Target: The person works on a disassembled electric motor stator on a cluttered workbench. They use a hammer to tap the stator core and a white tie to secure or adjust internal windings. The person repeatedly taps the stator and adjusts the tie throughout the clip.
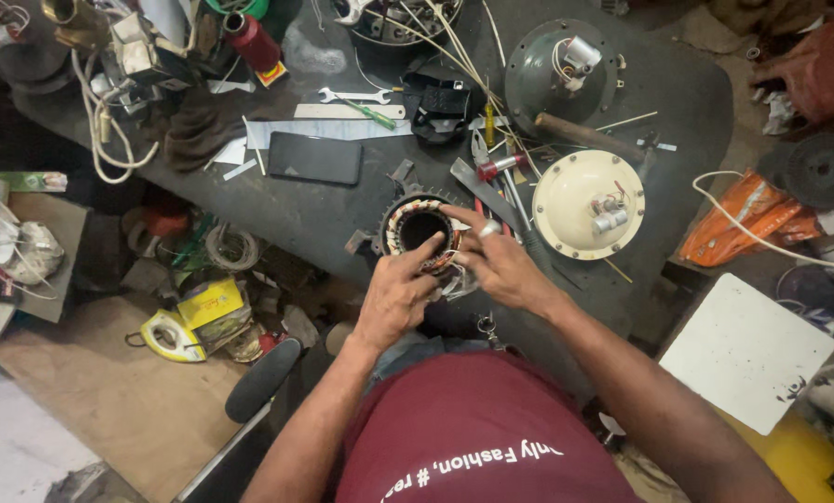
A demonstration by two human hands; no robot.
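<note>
Person seen from above. Maroon short-sleeved T-shirt (477, 428), white printed lettering across the chest, upside down in this view. Forearms bare, no watch or wristband. Left hand (396, 296): no ring seen. Right hand (501, 264): a silver ring (489, 227) on one finger. Blue denim at the lap.
</note>
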